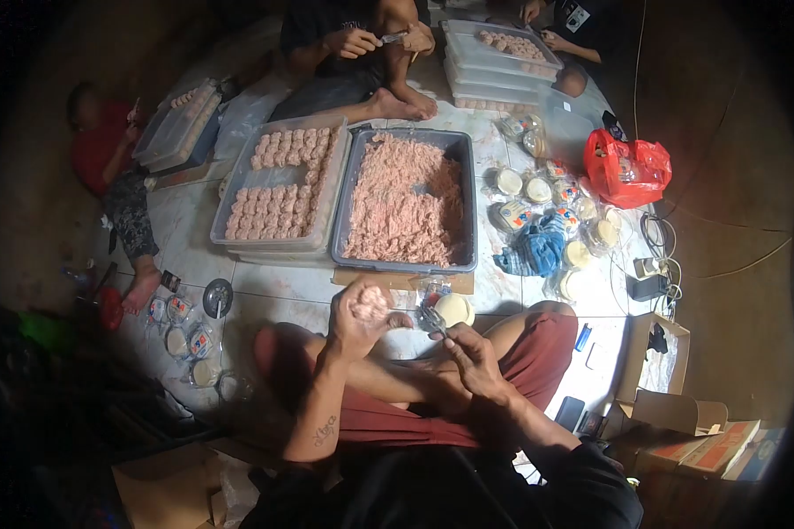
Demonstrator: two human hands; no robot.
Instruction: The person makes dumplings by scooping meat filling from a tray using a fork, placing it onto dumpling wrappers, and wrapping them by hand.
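My left hand [348, 331] is cupped around a dumpling filled with pink minced meat [370, 304], its fingers curled about the sides. My right hand [473, 360] grips the handle of a small metal spreader [431, 321], whose blade points up and to the left, apart from the dumpling. Just beyond the spreader, a stack of round pale wrappers [455, 309] lies on the floor. Past both hands stands a grey tub [473, 203] of pink minced meat [401, 198]. To its left, a clear plastic box [325, 231] holds rows of shaped dumplings [269, 212].
Packs of round wrappers [538, 189], a blue cloth [538, 245] and a red plastic bag [626, 169] sit at right. More wrapper packs [176, 342] lie left. Other people work around, near stacked boxes [501, 69]. A power adapter with cables [648, 286] rests at far right.
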